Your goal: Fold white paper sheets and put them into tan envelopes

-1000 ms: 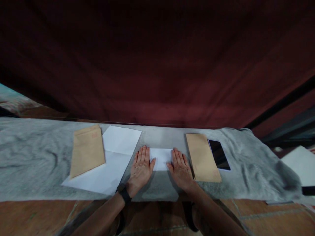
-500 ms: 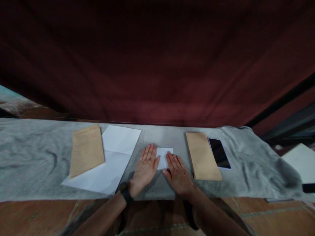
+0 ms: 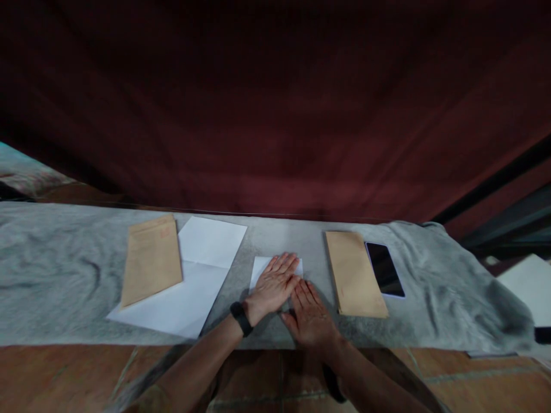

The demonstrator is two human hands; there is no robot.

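Observation:
A small white sheet of paper (image 3: 260, 267) lies in front of me on a grey cloth. Across its middle and right part, my left hand (image 3: 276, 282) rests flat with fingers outstretched, hiding much of it. My right hand (image 3: 310, 314) lies flat just below and to the right, its fingertips by the paper's lower right corner and close against the left hand's thumb. Neither hand grips anything. A dark watch (image 3: 241, 319) is on my left wrist.
The grey cloth (image 3: 413, 258) covers the long surface. To the left, brown envelopes (image 3: 151, 261) lie on larger creased white paper (image 3: 204, 287). On the right are a stack of brown envelopes (image 3: 356, 274) and a phone (image 3: 384, 268). A dark red curtain (image 3: 275, 126) hangs behind.
My left hand has slid right across the small paper, uncovering its left edge. My right hand has moved slightly down, off most of the paper.

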